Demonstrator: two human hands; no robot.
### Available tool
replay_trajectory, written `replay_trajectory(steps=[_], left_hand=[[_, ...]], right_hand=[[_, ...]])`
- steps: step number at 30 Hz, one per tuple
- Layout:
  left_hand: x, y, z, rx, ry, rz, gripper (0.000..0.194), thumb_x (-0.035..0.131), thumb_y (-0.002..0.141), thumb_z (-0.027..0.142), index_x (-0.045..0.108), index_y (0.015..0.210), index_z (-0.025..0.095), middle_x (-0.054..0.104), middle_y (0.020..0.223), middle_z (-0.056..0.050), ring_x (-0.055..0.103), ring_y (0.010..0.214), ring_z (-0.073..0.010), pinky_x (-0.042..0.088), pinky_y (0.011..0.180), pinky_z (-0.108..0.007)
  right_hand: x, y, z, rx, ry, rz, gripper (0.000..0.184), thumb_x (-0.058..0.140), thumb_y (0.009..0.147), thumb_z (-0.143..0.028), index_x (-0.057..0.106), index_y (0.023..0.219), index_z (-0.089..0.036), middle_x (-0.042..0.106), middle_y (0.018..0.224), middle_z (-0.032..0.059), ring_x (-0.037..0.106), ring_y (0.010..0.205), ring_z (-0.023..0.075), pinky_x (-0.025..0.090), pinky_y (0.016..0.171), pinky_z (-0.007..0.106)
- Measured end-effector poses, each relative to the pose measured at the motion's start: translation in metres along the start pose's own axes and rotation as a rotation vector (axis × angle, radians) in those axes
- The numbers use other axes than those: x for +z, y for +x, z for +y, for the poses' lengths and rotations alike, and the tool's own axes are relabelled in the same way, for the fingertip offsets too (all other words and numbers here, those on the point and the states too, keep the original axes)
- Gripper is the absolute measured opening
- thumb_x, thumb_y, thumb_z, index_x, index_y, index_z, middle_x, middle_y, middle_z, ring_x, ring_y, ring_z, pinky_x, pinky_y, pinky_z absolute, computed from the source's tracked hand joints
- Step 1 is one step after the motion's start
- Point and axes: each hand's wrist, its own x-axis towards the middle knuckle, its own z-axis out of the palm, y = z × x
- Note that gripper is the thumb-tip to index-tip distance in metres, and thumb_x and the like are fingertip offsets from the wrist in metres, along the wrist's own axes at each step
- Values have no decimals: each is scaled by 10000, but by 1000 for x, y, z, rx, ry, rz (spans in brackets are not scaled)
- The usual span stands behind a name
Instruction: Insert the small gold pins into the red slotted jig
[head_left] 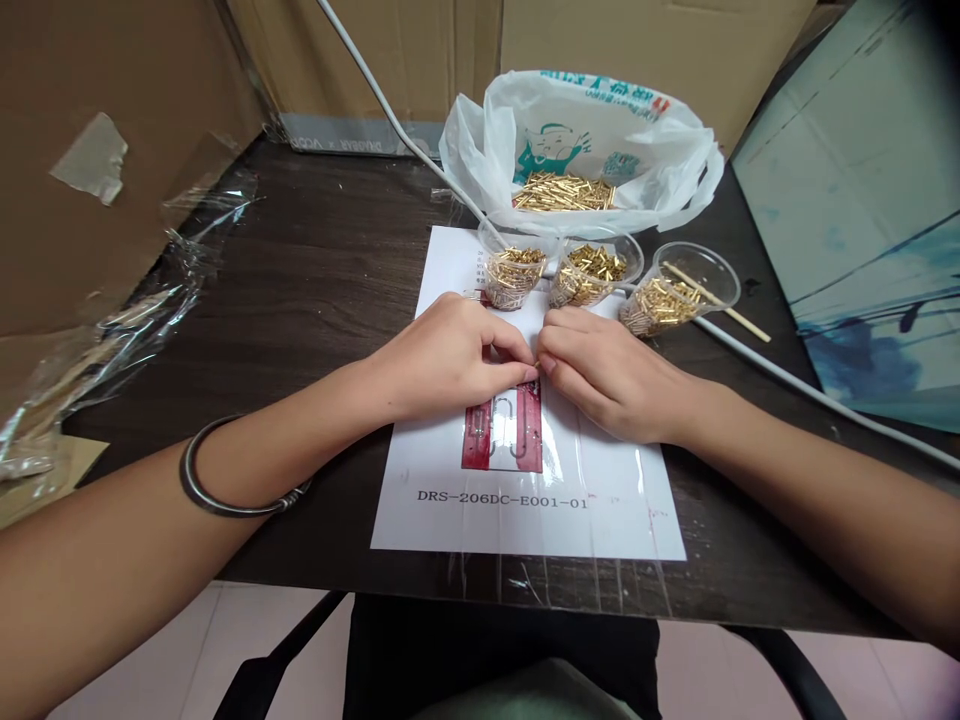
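My left hand (457, 355) and my right hand (611, 375) meet fingertip to fingertip over a white printed sheet (435, 520). Left thumb and forefinger are pinched together, and the right fingers are curled against the thumb. Whatever sits between the fingertips is too small and covered to make out. Just beneath them is a red-and-white printed picture (502, 440) with dark curved lines, its upper part hidden by my hands. Beyond my hands stand three clear plastic cups of small gold-coloured metal pins: a left cup (514, 280), a middle cup (592, 270) and a tilted right cup (667, 295).
A white plastic bag (645, 180) holding more gold pins (562, 192) lies behind the cups. A thin stick (739, 315) pokes from the right cup. A white cable (825, 390) crosses the dark table (300, 260). Cardboard (112, 200) stands at left and back.
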Motion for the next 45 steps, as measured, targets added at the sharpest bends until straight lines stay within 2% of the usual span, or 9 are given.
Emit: replay_trajectory(steps=[21, 25, 33, 45], left_hand=[[0, 0, 1, -7, 45, -14, 159, 617, 790, 239, 768, 764, 197, 692, 623, 19, 553, 564, -84, 368, 551, -213], [0, 0, 1, -12, 35, -12, 160, 615, 787, 233, 766, 757, 190, 681, 609, 21, 533, 550, -78, 359, 541, -210], [1, 1, 1, 17, 43, -9, 173, 609, 788, 232, 766, 739, 177, 683, 607, 7, 529, 555, -87, 342, 539, -220], [1, 0, 2, -24, 47, -2, 166, 603, 762, 209, 757, 715, 168, 647, 571, 17, 489, 539, -79, 346, 541, -216]], right_hand=[[2, -1, 0, -33, -172, -3, 229, 302, 921, -232, 451, 757, -176, 439, 755, 65, 382, 708, 189, 338, 666, 344], [0, 0, -2, -30, -181, -20, 174, 334, 890, -194, 443, 755, -178, 447, 755, 66, 384, 715, 189, 345, 675, 341], [-1, -1, -3, -65, -232, -45, 224, 319, 907, -211, 493, 778, -157, 463, 754, 74, 377, 714, 190, 340, 670, 337], [0, -1, -10, -18, -290, -41, 214, 321, 904, -199, 497, 792, -152, 468, 757, 79, 382, 714, 195, 335, 665, 333]])
